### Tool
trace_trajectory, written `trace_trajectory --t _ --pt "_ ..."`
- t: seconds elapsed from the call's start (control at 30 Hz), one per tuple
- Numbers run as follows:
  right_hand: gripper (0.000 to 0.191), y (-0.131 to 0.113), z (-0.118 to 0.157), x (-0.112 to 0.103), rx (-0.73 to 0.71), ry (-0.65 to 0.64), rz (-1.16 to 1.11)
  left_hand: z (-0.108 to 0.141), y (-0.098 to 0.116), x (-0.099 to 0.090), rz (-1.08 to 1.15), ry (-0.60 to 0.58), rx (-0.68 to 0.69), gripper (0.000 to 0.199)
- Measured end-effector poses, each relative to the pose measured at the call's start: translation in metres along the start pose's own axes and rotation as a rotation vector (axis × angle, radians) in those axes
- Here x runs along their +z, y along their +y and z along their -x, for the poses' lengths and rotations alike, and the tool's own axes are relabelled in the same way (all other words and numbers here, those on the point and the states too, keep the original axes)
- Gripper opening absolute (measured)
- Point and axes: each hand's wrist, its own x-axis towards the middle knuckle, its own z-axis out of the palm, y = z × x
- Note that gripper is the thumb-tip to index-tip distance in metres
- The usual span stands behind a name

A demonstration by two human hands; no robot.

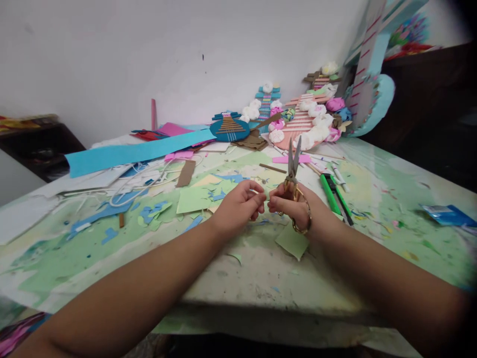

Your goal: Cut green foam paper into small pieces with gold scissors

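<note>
1. the left hand (241, 203) is half curled, thumb tip drawn up against the forefinger; whether a tiny scrap is pinched there is too small to tell.
2. the right hand (288, 205) has its fingers bent round the handles of a pair of scissors (291, 177), thumb and forefinger brought close together; its fingertips face those of the left hand, just beside them.
3. the scissors stand up out of the right hand, above the table (253, 283); the blades point away from the person and are parted in a narrow v; one gold-coloured loop hangs by the wrist.
4. under the right hand lies a small green square (292, 242) of paper; a thin green sliver (235, 257) lies to its left.
5. left of the left hand is a pale green sheet (192, 200) with cut bits on it; farther left lie blue and green scraps (152, 213) and a looped white cord (121, 203).
6. right of the scissors lies a green and black cutter (331, 193), with a white pen (340, 177) near it; a blue packet (449, 215) lies well apart, near the right edge.
7. at the back, a long blue strip (137, 153) reaches toward a dark blue paper guitar (229, 130); white and pink paper flowers (316, 124) crowd a pink one, and a tall pale blue guitar (383, 99) leans at the right.
</note>
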Motion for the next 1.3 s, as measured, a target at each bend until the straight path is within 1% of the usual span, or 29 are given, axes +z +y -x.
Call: trace_trajectory --t 0.13,0.23,0.4,0.5,0.57,0.7,0.83,1.03,1.2,1.3 --pt "0.022 0.006 -0.003 0.002 0.007 0.000 -0.158 0.002 0.002 0.004 0.006 -0.052 -0.019 0.013" --pt "0.021 0.002 -0.001 -0.001 0.011 -0.018 -0.194 0.004 0.004 0.004 -0.084 -0.055 -0.001 0.015" --pt "0.023 -0.004 0.001 -0.001 0.091 -0.006 -0.299 0.008 0.004 0.001 -0.328 -0.012 0.121 0.016" --pt "0.026 -0.001 0.000 0.000 0.106 -0.009 -0.371 0.008 0.004 0.002 -0.451 0.002 0.190 0.015" --pt "0.027 0.000 -0.001 0.000 0.103 -0.019 -0.383 0.008 0.004 0.003 -0.504 0.017 0.213 0.013" --pt "0.026 0.004 0.000 0.000 0.071 -0.081 -0.419 0.008 0.007 0.002 -0.477 0.007 0.186 0.014" --pt "0.026 0.009 -0.002 -0.002 -0.009 -0.125 -0.433 0.008 0.010 0.000 -0.445 -0.004 0.142 0.018" --pt "0.025 0.013 -0.005 -0.005 -0.098 -0.088 -0.329 0.007 0.014 -0.003 -0.353 -0.057 0.080 0.020" --pt "0.019 0.008 -0.003 -0.007 -0.098 -0.025 -0.174 0.007 0.017 -0.001 -0.256 -0.070 0.039 0.017" --pt "0.016 0.004 -0.001 -0.007 -0.087 -0.038 -0.124 0.006 0.017 0.000 -0.208 -0.120 -0.045 0.014"
